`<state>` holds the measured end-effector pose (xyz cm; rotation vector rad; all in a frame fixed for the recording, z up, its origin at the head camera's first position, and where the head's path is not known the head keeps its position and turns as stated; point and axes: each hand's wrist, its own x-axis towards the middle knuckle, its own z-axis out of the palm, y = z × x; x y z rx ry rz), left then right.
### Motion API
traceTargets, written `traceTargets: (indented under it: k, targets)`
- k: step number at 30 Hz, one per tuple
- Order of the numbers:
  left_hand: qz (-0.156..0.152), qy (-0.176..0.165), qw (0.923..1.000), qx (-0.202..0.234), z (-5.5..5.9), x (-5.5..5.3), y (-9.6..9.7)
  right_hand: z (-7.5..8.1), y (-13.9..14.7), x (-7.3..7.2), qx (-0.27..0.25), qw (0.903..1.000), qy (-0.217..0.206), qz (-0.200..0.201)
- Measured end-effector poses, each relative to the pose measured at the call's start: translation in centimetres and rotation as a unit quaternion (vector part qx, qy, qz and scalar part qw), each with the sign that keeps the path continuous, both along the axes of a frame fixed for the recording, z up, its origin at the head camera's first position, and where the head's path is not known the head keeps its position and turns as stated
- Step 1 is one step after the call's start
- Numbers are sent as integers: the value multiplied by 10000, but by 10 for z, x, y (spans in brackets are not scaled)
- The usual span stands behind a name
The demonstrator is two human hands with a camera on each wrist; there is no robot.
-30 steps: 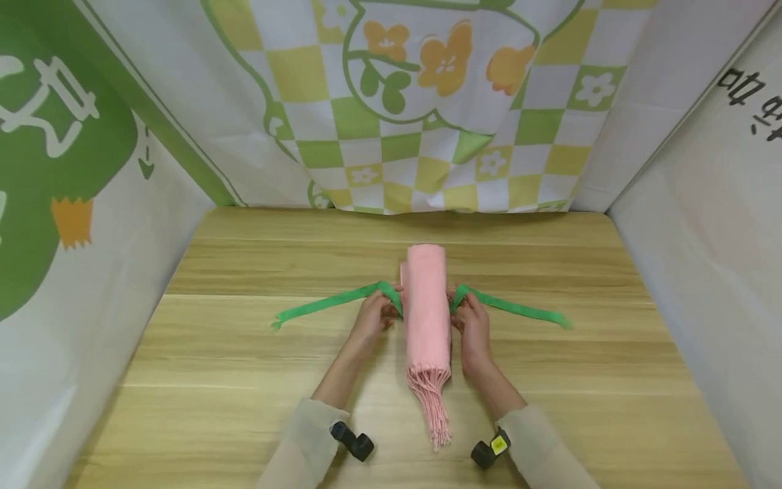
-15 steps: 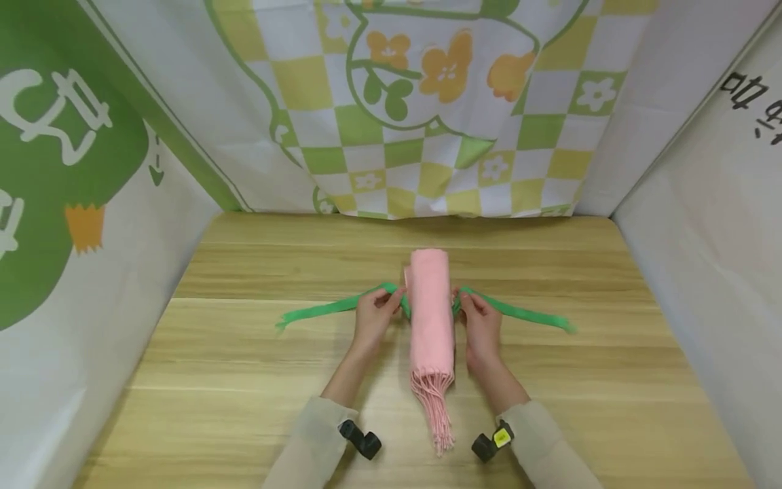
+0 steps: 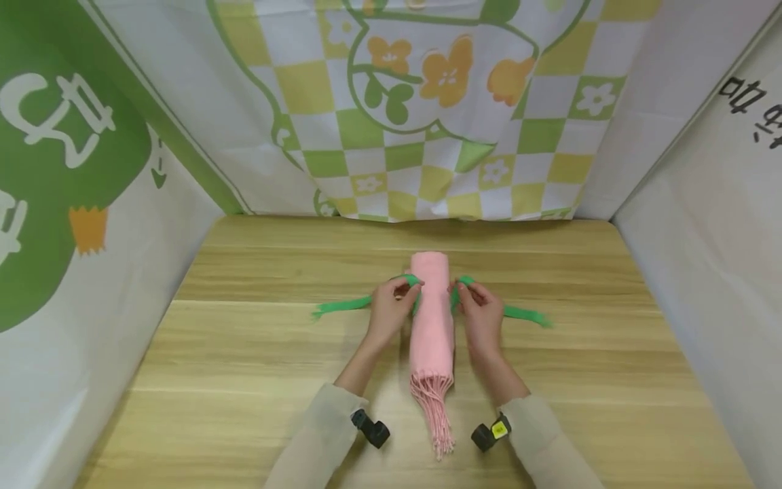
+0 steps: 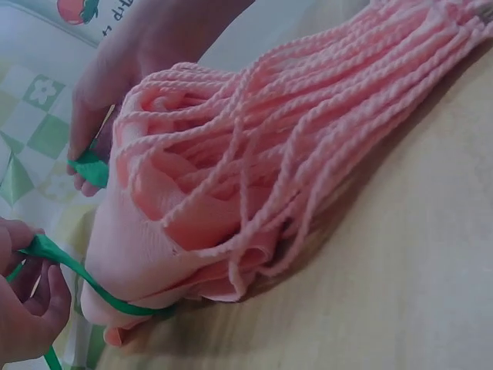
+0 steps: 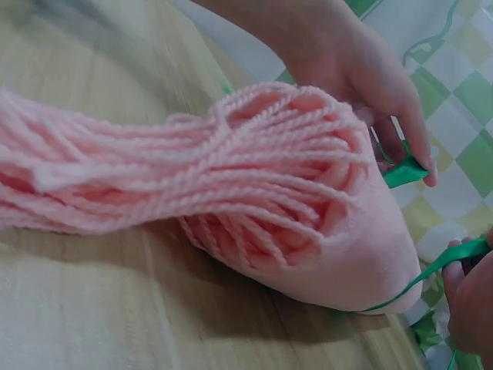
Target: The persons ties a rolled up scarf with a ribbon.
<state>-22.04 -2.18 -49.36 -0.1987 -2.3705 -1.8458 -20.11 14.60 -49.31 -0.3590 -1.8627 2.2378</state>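
Ribbon (image 5: 461, 252), pinched by left fingers (image 3: 411, 295) and right fingers (image 3: 467, 297), dips under the roll (image 3: 432, 333), as only wrist views reveal.

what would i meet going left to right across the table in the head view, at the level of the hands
left end of the green strip → left hand → pink fringed roll → right hand → right end of the green strip

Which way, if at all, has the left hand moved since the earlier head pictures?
Yes: the left hand moved right, toward the roll, judged against the table.
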Motion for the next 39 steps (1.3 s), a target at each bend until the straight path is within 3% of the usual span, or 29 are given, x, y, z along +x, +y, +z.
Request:
traceTargets:
  k: [5, 12, 20, 24, 28, 32, 36, 39]
  targets:
    - [-314, 178, 9985, -404, 7, -5, 5, 3, 1, -3, 512, 9984, 155, 183]
    - [-798, -31, 9941, -734, 10, -10, 8, 11, 2, -8, 1324, 9881, 458, 638]
    - [-1788, 51, 9778, -1091, 15, -13, 8, 19, 7, -15, 2100, 9649, 883, 1307]
    - [-2127, 33, 9699, -1188, 16, -13, 10, 21, 8, -17, 2132, 9616, 995, 1412]
    - [-2027, 82, 9739, -1018, 13, -15, 13, 24, 7, -18, 2176, 9597, 1032, 1448]
    - [-1824, 192, 9799, -784, 9, -18, 15, 23, 9, -16, 2121, 9646, 862, 1310]
    - [-1747, 44, 9829, -579, 9, -19, 15, 18, 13, -16, 2200, 9683, 412, 1110]
    - [-1683, -91, 9844, -512, 10, -19, 14, 15, 15, -16, 2208, 9665, -127, 1302]
